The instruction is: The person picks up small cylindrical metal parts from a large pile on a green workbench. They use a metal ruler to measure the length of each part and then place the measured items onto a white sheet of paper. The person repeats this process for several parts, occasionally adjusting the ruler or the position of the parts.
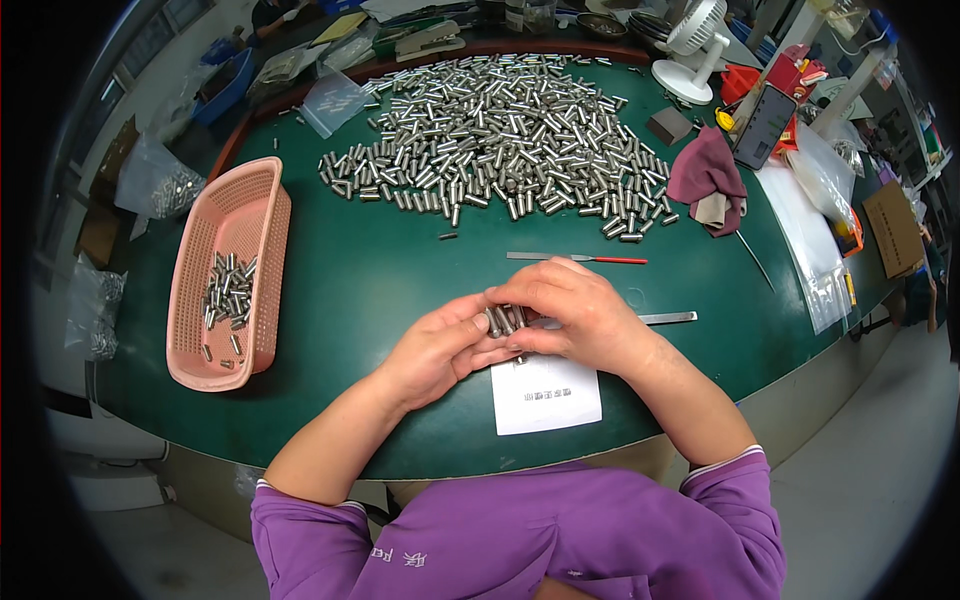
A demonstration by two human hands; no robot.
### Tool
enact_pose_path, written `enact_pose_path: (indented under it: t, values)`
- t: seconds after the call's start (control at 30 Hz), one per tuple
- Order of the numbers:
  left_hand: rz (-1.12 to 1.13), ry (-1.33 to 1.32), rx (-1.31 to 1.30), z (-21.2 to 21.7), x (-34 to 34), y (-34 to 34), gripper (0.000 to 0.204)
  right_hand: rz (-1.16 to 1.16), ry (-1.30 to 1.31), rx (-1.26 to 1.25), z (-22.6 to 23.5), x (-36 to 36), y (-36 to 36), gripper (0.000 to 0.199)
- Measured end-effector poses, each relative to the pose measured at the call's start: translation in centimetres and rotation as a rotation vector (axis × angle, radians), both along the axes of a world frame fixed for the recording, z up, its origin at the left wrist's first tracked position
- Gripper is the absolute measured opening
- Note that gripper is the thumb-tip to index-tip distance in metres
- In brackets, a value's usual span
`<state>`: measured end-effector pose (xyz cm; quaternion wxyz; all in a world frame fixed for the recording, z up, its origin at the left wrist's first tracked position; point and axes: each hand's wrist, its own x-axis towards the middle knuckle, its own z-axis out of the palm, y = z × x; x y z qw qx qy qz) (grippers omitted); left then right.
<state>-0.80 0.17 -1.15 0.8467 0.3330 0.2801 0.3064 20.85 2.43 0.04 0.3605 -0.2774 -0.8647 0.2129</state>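
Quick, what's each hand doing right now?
Left hand: closed, holding several metal pins, thumb against them.
Right hand: closed around the same metal pins from the other side.

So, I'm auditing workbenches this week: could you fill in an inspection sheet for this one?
Surface: green tabletop.
Things: a few metal pins in hand; a broad loose pile of pins beyond; a pink basket at left, holding more.
Clutter: red-handled file, white paper, maroon cloth, smartphone.
Hands: left hand and right hand together hold the few pins.
Cables: possibly a white cord at upper right; too small to confirm.
Surroundings: white fan far right, blue crate far left, another person at the top left.
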Motion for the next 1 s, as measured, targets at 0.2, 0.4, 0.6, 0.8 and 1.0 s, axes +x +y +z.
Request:
enact_pose_path:
  t: [0.2, 0.4, 0.6, 0.8, 1.0]
  values:
    - [0.030, 0.059, 0.078, 0.29, 0.05, -0.19, 0.049, -0.087, -0.040, 0.024, -0.01, 0.32, 0.06, 0.055]
    - [0.039, 0.026, 0.045, 0.77, -0.01, -0.10, 0.050, -0.086, -0.012, -0.066, 0.14, 0.49, 0.06, 0.057]
    - [0.059, 0.065, 0.045, 0.88, 0.16, -0.17, 0.050, -0.060, 0.032, -0.097, 0.34, 0.30, -0.05, 0.058]
    - [0.076, 0.069, 0.064, 0.51, 0.13, -0.19, 0.051, -0.050, 0.038, -0.097, 0.43, 0.16, -0.06, 0.059]
    - [0.096, 0.089, 0.070, 0.19, 0.15, -0.12, 0.049, -0.041, 0.051, -0.117, 0.41, 0.32, -0.03, 0.058]
